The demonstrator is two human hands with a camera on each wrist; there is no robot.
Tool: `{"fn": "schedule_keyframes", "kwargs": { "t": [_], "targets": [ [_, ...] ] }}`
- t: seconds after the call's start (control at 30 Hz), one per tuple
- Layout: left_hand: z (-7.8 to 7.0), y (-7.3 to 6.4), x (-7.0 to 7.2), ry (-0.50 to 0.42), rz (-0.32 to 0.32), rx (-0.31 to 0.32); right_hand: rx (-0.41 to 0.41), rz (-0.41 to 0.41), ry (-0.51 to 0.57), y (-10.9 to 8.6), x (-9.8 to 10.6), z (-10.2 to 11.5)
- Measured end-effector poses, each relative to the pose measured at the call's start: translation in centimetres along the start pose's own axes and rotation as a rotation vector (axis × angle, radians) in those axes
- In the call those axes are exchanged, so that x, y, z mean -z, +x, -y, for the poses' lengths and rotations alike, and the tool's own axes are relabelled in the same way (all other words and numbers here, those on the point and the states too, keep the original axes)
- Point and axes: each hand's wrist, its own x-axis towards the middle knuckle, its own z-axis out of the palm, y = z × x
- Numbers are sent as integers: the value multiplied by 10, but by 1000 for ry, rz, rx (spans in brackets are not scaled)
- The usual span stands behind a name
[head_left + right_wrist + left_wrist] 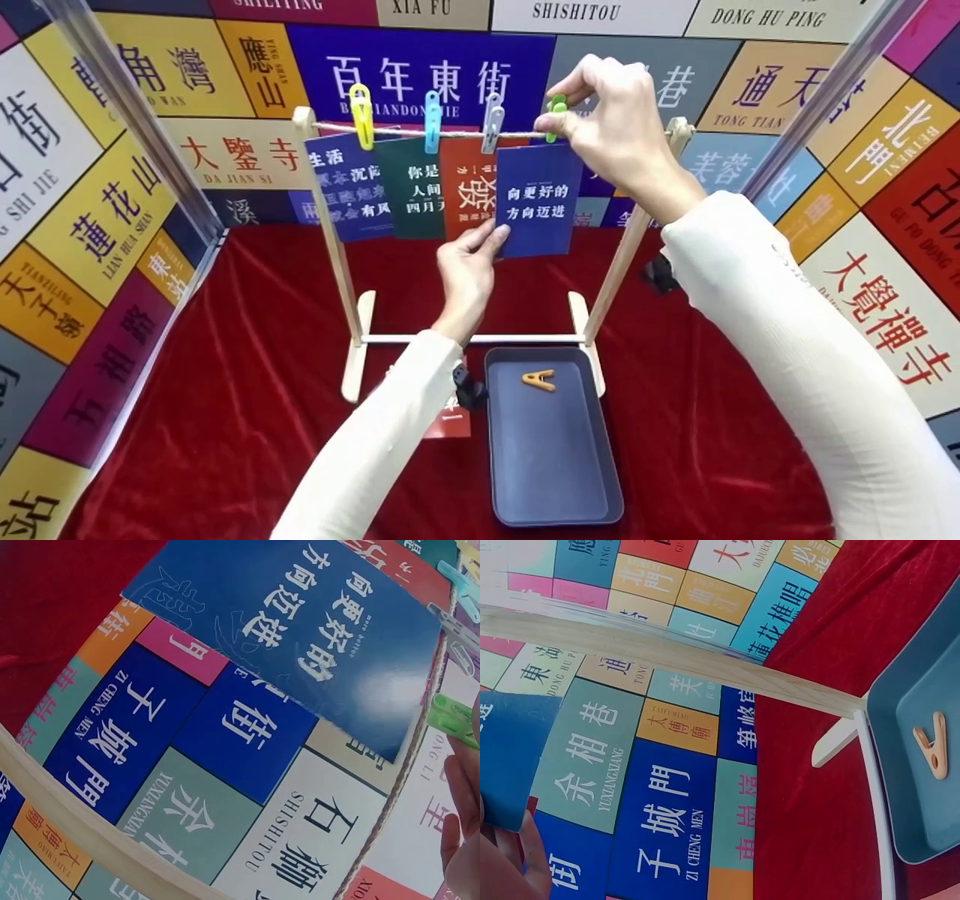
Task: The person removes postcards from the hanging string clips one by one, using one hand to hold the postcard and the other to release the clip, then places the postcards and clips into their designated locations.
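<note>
My left hand [469, 274] pinches the lower left edge of a blue card [536, 199] with white characters. The card hangs upright just below a twine line [465, 134]. In my right hand [611, 120], thumb and fingers pinch a green clothespin [556, 112] at the line, above the card's top edge. The right wrist view shows this green clothespin [450, 715] at the twine, beside the card's corner. To the left, yellow [362, 120], light blue [433, 124] and grey [492, 124] clothespins sit on the line, above blue [349, 202], dark green [412, 202] and red [461, 176] cards.
A wooden frame [341, 277] carries the line and stands on red cloth [247, 360]. In front lies a dark grey tray [555, 457] with an orange clothespin [540, 380] in it. A red card [450, 429] lies left of the tray, partly behind my left sleeve. Panels with characters surround the space.
</note>
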Motion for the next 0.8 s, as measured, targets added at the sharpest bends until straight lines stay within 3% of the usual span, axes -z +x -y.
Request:
{"fn": "schedule_keyframes", "kwargs": {
  "t": [0.37,0.67,0.8],
  "targets": [
    [2,-5,10,-56,14,61,-17,-11,25,-5,-2,0],
    [2,-7,18,-44,10,33,-8,-45,97,-14,-6,-3],
    [1,-8,21,-10,0,13,-43,-54,137,-16,-5,-3]
  ]
}}
